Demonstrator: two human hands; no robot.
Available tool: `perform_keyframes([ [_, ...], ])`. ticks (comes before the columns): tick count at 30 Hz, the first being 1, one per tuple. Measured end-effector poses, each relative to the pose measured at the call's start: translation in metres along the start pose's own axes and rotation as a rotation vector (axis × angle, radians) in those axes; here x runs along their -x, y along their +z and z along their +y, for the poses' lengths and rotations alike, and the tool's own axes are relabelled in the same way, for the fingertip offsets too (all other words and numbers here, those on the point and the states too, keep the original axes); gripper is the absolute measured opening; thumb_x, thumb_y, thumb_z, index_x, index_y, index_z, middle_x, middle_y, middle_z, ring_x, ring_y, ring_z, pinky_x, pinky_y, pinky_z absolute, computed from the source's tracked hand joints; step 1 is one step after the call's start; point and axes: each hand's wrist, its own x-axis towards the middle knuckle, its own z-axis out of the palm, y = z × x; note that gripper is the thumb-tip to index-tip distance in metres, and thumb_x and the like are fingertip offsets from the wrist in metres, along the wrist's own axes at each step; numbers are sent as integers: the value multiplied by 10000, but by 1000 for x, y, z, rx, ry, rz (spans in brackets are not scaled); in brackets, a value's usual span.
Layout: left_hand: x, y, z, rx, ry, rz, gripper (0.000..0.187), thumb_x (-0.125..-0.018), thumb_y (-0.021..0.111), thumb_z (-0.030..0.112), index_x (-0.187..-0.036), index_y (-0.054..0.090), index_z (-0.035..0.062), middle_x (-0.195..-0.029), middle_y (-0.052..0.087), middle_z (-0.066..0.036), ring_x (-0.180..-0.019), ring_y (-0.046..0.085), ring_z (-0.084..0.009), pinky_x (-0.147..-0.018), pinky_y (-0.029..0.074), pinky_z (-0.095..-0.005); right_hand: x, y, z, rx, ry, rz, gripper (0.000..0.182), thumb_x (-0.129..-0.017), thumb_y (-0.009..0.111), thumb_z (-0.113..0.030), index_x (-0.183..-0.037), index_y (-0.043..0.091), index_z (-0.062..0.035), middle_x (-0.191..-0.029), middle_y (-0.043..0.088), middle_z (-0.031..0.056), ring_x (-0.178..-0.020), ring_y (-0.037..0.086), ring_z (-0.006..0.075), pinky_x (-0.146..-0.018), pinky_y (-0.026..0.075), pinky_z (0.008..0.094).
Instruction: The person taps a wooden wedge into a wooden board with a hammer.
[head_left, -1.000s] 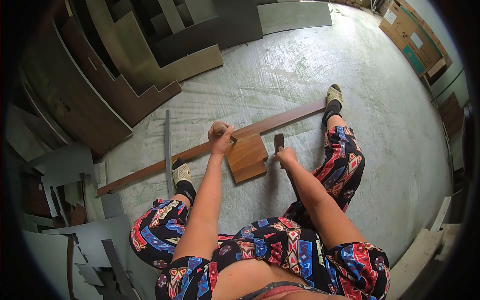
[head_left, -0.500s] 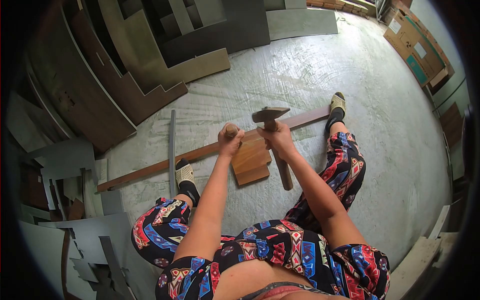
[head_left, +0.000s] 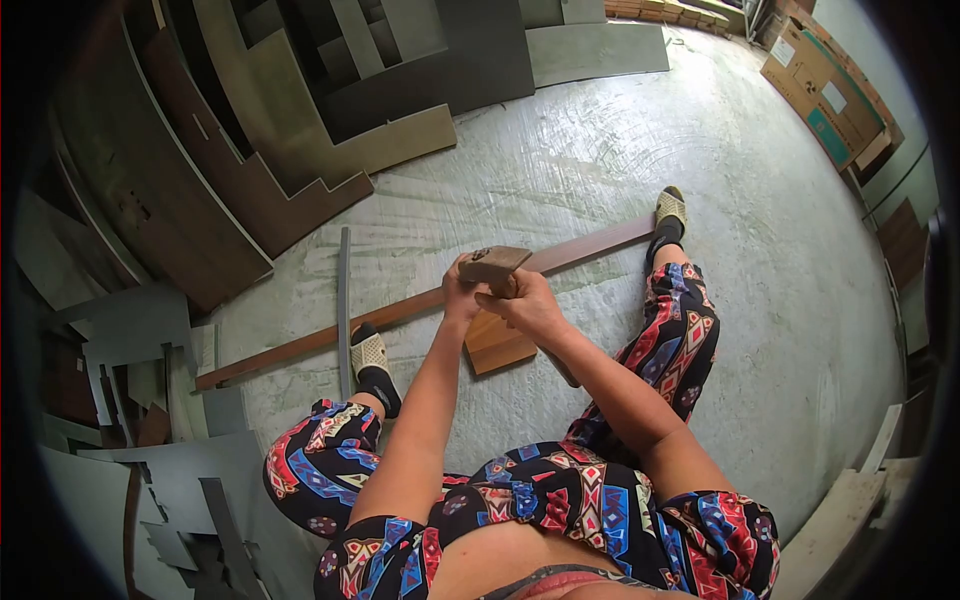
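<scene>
My right hand [head_left: 530, 305] is closed around the wooden handle of a hammer [head_left: 496, 264], high up near the head. The hammer head lies right over my left hand [head_left: 459, 293], which is wrapped in an upright fist around a wooden-handled chisel. That chisel's handle end is hidden by the hammer head now, and its lower end is out of sight below the fist. Under both hands a long wooden strip [head_left: 592, 246] runs diagonally across the floor, resting over or against a brown wooden block [head_left: 500, 352].
My slippered feet [head_left: 369, 352] are spread along the strip. A thin grey strip [head_left: 345, 300] lies beside the left foot. Cut boards [head_left: 400, 138] lean at upper left, with grey sheet offcuts [head_left: 190, 465] at lower left. A cardboard box [head_left: 825, 95] stands at upper right.
My right hand has swung the hammer left and slightly down, from beside the left fist to over the chisel's handle end. My left hand keeps its grip in nearly the same place.
</scene>
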Motion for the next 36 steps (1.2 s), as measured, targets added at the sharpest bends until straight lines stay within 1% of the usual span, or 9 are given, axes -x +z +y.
perform_keyframes([
  [2, 1, 0, 2, -176, 135, -48, 157, -725, 686, 62, -808, 552, 55, -747, 613, -38, -699, 556, -118, -643, 464, -281, 0, -1, -2, 8, 31, 3, 278, -768, 730, -229, -914, 622, -19, -674, 544, -12, -552, 516, 67, -471, 442, 242],
  [4, -8, -17, -27, -71, 59, -125, 84, -851, 567, 101, -917, 548, 52, -866, 602, -28, -787, 587, -119, -707, 509, -271, -2, -3, -2, 118, 115, 0, 275, -770, 730, -220, -925, 624, -19, -677, 542, -21, -560, 516, 63, -474, 440, 241],
  [9, -3, -5, -9, -192, 33, -42, 194, -701, 700, 78, -795, 532, 55, -726, 583, -57, -686, 547, -131, -644, 460, -292, 1, -1, 7, 162, -15, -9, 288, -772, 731, -219, -949, 622, -19, -695, 566, -16, -579, 528, 65, -502, 442, 239],
  [14, 2, -1, 6, -369, 123, -58, 182, -712, 693, 91, -801, 538, 55, -734, 585, -44, -685, 532, -125, -652, 463, -290, -1, -1, 10, 198, 1, 2, 281, -775, 728, -217, -947, 623, -21, -703, 578, -16, -590, 529, 62, -511, 444, 238],
  [18, -6, -9, -24, -91, 35, -107, 173, -789, 673, 114, -898, 549, 62, -827, 595, -1, -750, 558, -84, -690, 486, -250, 0, -6, 5, 169, 26, 12, 273, -781, 726, -215, -948, 625, -25, -689, 564, -23, -563, 515, 58, -484, 433, 238],
  [23, 9, 10, 29, -471, 189, -64, 162, -734, 690, 83, -795, 544, 50, -776, 591, -45, -720, 547, -136, -672, 463, -273, 9, -9, -14, -38, 3, 10, 261, -774, 732, -219, -926, 625, -35, -671, 545, -19, -537, 504, 64, -461, 422, 239],
  [25, -5, -6, -16, -186, 58, -85, 166, -728, 694, 80, -806, 550, 52, -788, 599, -53, -726, 564, -156, -676, 468, -281, 5, -12, -10, 14, -4, 11, 257, -774, 733, -217, -919, 625, -35, -668, 543, -20, -539, 504, 63, -461, 419, 237],
  [28, -8, -13, -29, -173, 35, -143, 152, -874, 535, 193, -961, 552, 70, -891, 603, -47, -830, 606, -170, -737, 514, -316, -3, -9, 8, 235, 97, -22, 253, -782, 729, -213, -929, 625, -35, -673, 547, -22, -545, 501, 56, -455, 413, 234],
  [36, 8, 8, 17, -293, 138, -57, 194, -690, 696, 2, -810, 551, 50, -803, 607, -45, -729, 570, -152, -674, 468, -282, 7, -12, -18, -95, 41, -9, 261, -769, 735, -211, -906, 607, -29, -671, 538, -14, -542, 500, 62, -457, 428, 229],
])
